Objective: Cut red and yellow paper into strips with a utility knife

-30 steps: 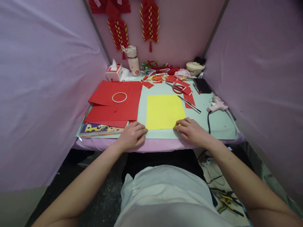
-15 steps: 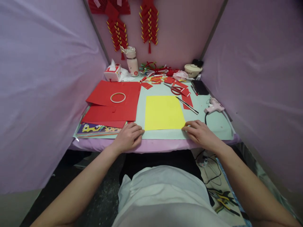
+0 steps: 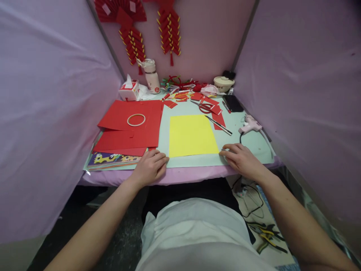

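Note:
A sheet of yellow paper [image 3: 193, 135] lies flat in front of me. My left hand [image 3: 150, 166] rests at the table's front edge, its fingers loosely bent and its fingertips by the sheet's near left corner. At the near right corner is my right hand [image 3: 241, 160], fingers slightly apart and tips beside the paper. Neither hand lifts anything. Beyond the sheet's right side lie a slim black-and-silver pen-like tool [image 3: 218, 125] and red-handled scissors [image 3: 203, 107]. Red paper sheets [image 3: 132, 140] are to the left, with a white ring [image 3: 136, 120] on top.
A pink glue gun [image 3: 250, 124] and a black phone [image 3: 232, 103] lie at the right. Along the back stand a tissue box [image 3: 129, 91], a bottle [image 3: 152, 78] and a lidded bowl [image 3: 223, 84]. Red scraps [image 3: 218, 120] lie around the scissors. Red ornaments [image 3: 170, 34] hang behind.
The view has shifted slightly. My right hand has edged a little away from the yellow paper's corner; my left hand stays close to its corner.

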Motion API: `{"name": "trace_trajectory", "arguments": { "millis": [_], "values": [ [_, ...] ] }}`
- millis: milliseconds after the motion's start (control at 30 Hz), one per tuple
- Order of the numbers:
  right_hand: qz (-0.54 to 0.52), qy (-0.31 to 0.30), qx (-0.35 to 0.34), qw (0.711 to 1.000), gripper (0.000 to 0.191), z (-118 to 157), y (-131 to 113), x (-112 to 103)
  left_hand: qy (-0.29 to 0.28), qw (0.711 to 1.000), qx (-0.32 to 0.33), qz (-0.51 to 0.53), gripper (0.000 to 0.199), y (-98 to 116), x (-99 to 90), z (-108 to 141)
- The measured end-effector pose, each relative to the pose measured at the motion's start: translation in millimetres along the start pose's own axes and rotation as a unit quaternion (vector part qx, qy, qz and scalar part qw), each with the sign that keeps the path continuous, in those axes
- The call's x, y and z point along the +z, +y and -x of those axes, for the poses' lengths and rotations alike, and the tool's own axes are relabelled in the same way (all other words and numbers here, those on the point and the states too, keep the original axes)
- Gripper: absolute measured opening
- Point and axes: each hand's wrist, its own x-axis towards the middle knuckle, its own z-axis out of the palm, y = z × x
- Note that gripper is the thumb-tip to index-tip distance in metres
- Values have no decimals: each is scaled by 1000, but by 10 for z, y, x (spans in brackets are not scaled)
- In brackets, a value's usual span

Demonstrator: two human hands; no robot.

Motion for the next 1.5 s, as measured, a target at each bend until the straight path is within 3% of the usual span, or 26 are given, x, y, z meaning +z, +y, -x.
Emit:
{"name": "trace_trajectory", "arguments": {
  "millis": [200,300,400,467,600,767,1000,1233,1500],
  "values": [
    [-10,14,12,1000,26,51,35,-5,7,1000,-3,23,23,-12,18,20],
    [-34,48,25,998,23,61,26,-30,11,998,-39,52,20,-3,9,-16],
    [-61,83,23,994,23,5,-97,-44,36,992,-93,72,20,89,27,-162],
    [-66,84,0,994,27,-83,-245,-25,57,991,-91,81,21,211,86,-320],
    [-60,43,-52,996,32,-295,-530,63,-6,998,-9,65,25,481,280,-629],
    [-62,18,-55,996,28,-412,-588,134,-80,997,11,18,23,585,384,-766],
    [-65,11,-59,996,27,-418,-539,133,-101,994,20,23,20,469,302,-734],
    [-64,7,-64,996,28,-409,-516,151,-69,997,43,0,24,284,209,-538],
    [-69,7,-62,996,29,-388,-475,132,-33,999,21,10,27,112,126,-286]
  ]
}}
